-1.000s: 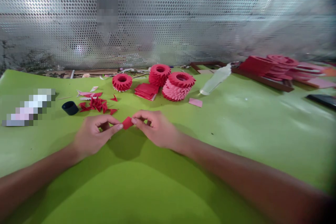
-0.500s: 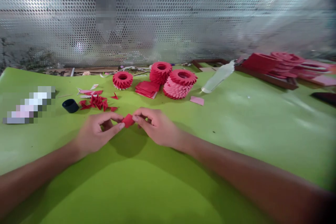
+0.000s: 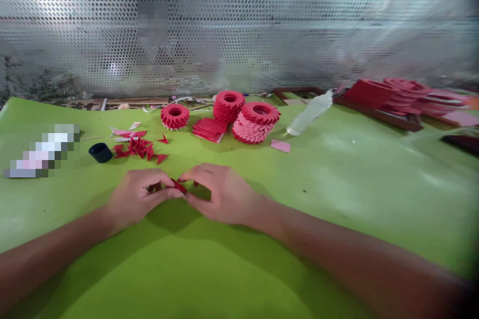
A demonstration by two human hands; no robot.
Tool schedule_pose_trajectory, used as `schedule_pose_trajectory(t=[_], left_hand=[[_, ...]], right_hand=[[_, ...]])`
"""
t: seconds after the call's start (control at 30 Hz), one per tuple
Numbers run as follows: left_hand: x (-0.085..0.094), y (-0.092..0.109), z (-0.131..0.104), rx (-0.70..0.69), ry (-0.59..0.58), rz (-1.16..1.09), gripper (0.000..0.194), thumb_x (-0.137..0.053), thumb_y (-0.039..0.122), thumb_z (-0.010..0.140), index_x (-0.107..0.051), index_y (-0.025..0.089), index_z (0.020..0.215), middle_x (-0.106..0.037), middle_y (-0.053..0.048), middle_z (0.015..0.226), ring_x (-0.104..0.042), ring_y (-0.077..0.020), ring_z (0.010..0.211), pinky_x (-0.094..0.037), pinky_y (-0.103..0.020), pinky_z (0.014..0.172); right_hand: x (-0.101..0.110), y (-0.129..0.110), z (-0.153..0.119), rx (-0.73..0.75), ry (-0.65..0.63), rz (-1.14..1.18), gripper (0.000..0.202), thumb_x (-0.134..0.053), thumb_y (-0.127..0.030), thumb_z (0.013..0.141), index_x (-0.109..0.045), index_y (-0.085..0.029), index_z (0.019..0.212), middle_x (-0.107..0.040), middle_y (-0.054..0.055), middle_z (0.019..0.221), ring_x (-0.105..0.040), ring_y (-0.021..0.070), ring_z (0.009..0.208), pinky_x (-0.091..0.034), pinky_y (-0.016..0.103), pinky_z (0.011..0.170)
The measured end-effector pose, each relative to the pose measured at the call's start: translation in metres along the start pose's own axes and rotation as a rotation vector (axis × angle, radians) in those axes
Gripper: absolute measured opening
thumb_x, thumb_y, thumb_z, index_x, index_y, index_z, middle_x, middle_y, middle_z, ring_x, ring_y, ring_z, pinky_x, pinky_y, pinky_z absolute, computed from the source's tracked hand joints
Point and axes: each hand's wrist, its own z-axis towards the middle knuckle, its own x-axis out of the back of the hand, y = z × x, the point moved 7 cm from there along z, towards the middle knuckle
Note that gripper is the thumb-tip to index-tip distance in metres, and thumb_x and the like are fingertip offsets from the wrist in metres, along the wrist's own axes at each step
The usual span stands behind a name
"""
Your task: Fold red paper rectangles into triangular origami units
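"Between the left hand (image 3: pixel 140 192) and the right hand (image 3: pixel 226 194), what sits there?"

"A small red paper piece (image 3: pixel 180 187), tilted, over the green desk (image 3: pixel 187 274). Whether it touches the surface, I can't tell."

"How does each grip stand?"

"The left one pinches the piece between thumb and fingers. On the right, thumb and forefinger are spread, their tips right at the paper; I can't tell whether they press on it."

"How would you expect it to handle?"

"Nearly weightless, I'd say, thin and a bit springy along any fold. It should crease readily, so a hard squeeze might leave a mark."

"Where would you take hold?"

"By its edges, near an end, thumb against forefinger, with the other hand steadying. Those pointed red pieces (image 3: pixel 138 148) beyond the left hand look stiffer, but their tips would probably bend."
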Motion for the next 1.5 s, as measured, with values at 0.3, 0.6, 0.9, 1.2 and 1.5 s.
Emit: schedule_pose_trajectory(t=[0.3, 0.6, 0.9, 1.2, 1.5], left_hand=[[-0.002, 0.016, -0.006, -0.368, -0.003, 0.282, 0.034, -0.053, 0.043, 0.101, -0.077, 0.022, 0.091, -0.078, -0.001, 0.083, -0.070, -0.0146, 0.069, -0.052, -0.026, 0.065], [-0.007, 0.025, -0.010, -0.484, -0.065, 0.623, 0.034, -0.051, 0.037, 0.100, -0.072, 0.018, 0.118, -0.075, -0.011, 0.117, -0.069, -0.0284, 0.102, -0.054, -0.048, 0.090], [-0.023, 0.027, -0.014, -0.538, -0.190, 0.587, 0.037, -0.042, 0.028, 0.104, -0.070, 0.014, 0.123, -0.072, -0.012, 0.125, -0.069, -0.0275, 0.109, -0.054, -0.046, 0.095], [-0.023, 0.024, -0.011, -0.459, -0.219, 0.498, 0.035, -0.047, 0.031, 0.102, -0.070, 0.017, 0.125, -0.072, -0.011, 0.127, -0.068, -0.0263, 0.112, -0.053, -0.047, 0.101], [-0.026, 0.021, -0.011, -0.433, -0.225, 0.485, 0.040, -0.045, 0.038, 0.104, -0.065, 0.018, 0.132, -0.070, -0.012, 0.126, -0.065, -0.0281, 0.112, -0.052, -0.049, 0.098]], right_hand=[[0.008, 0.005, -0.002, 0.092, 0.071, -0.104, 0.024, -0.053, -0.021, 0.098, -0.074, -0.019, 0.110, -0.079, 0.004, 0.093, -0.070, 0.0174, 0.081, -0.051, 0.029, 0.074], [0.005, 0.019, 0.001, 0.089, -0.258, -0.185, 0.022, -0.059, -0.018, 0.094, -0.076, -0.020, 0.108, -0.077, 0.007, 0.103, -0.068, 0.0227, 0.093, -0.051, 0.037, 0.081], [0.006, 0.031, 0.005, -0.005, -0.240, -0.004, 0.019, -0.059, -0.025, 0.097, -0.076, -0.018, 0.102, -0.075, 0.008, 0.109, -0.068, 0.0223, 0.099, -0.050, 0.038, 0.091], [0.000, 0.048, 0.010, -0.252, -0.143, 0.095, 0.014, -0.068, -0.031, 0.092, -0.070, -0.017, 0.090, -0.069, 0.006, 0.105, -0.064, 0.0174, 0.086, -0.048, 0.032, 0.079], [0.000, 0.049, 0.011, -0.276, -0.144, 0.093, 0.013, -0.067, -0.030, 0.092, -0.070, -0.017, 0.089, -0.068, 0.006, 0.106, -0.063, 0.0168, 0.084, -0.047, 0.031, 0.077]])
